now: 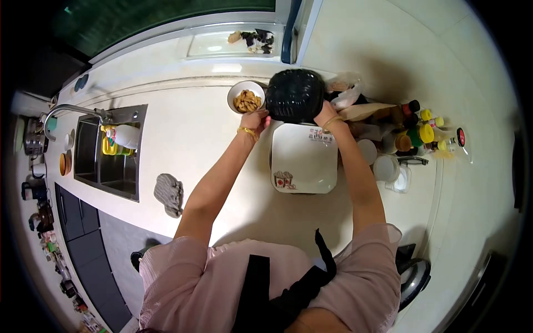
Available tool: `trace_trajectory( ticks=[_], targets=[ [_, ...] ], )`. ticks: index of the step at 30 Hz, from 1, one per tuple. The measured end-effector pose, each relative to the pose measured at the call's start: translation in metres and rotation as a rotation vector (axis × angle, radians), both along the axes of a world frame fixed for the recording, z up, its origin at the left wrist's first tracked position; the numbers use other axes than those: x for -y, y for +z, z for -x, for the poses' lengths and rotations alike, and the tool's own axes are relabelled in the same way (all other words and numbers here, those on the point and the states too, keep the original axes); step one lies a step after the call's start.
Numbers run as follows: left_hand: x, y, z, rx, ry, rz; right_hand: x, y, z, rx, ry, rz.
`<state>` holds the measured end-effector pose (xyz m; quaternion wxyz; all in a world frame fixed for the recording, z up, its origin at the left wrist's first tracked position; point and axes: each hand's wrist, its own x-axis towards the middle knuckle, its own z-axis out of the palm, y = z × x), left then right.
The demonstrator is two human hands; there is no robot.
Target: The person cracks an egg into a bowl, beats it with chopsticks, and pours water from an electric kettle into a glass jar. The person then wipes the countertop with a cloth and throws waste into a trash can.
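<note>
While our right hand (326, 115) is closed on the right side of the black container (294, 97) beyond the square plate (305, 158), and our left hand's (255, 120) grip near its opposite corner is unclear, we best hold it steady, clear of the bowl (235, 91).

The black container (295, 95) looks like glossy, ridged plastic; the square plate (304, 158), smooth glazed ceramic; the sink (117, 176), shiny metal; the cloth (168, 195), rough and matt.
</note>
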<state>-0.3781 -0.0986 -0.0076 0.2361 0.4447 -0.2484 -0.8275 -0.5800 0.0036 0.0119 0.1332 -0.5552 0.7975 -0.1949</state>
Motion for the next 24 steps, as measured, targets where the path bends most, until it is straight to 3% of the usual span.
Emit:
trace_trajectory(
  ticks=[1, 3, 5, 7, 13, 17, 19, 22, 24],
  targets=[
    [0.0, 0.0, 0.002, 0.001, -0.004, -0.007, -0.002, 0.001, 0.004, 0.047, 0.04, -0.154],
    [-0.001, 0.001, 0.006, 0.032, 0.007, -0.004, -0.013, -0.002, 0.001, 0.004, 0.026, -0.059],
    [-0.004, 0.002, 0.009, 0.033, 0.012, 0.001, -0.025, 0.029, -0.018, 0.199, -0.021, -0.232],
    [-0.003, -0.001, 0.011, 0.014, -0.035, 0.01, -0.035, 0.026, -0.027, 0.222, 0.002, -0.227],
    [-0.006, -0.007, 0.018, 0.083, -0.002, 0.072, -0.054, 0.011, -0.041, 0.233, 0.062, 0.064],
    [-0.005, -0.015, 0.022, 0.133, -0.024, 0.111, -0.061, 0.011, -0.045, 0.179, 0.076, -0.015],
    [-0.004, -0.02, 0.026, 0.216, -0.06, 0.173, -0.066, 0.004, -0.046, -0.013, 0.121, 0.195],
    [-0.006, -0.018, 0.028, 0.295, -0.076, 0.272, -0.073, 0.008, -0.05, -0.021, 0.026, 0.294],
    [-0.009, -0.018, 0.029, 0.494, -0.134, 0.515, -0.078, 0.014, -0.051, 0.01, -0.017, 0.333]
  ],
)
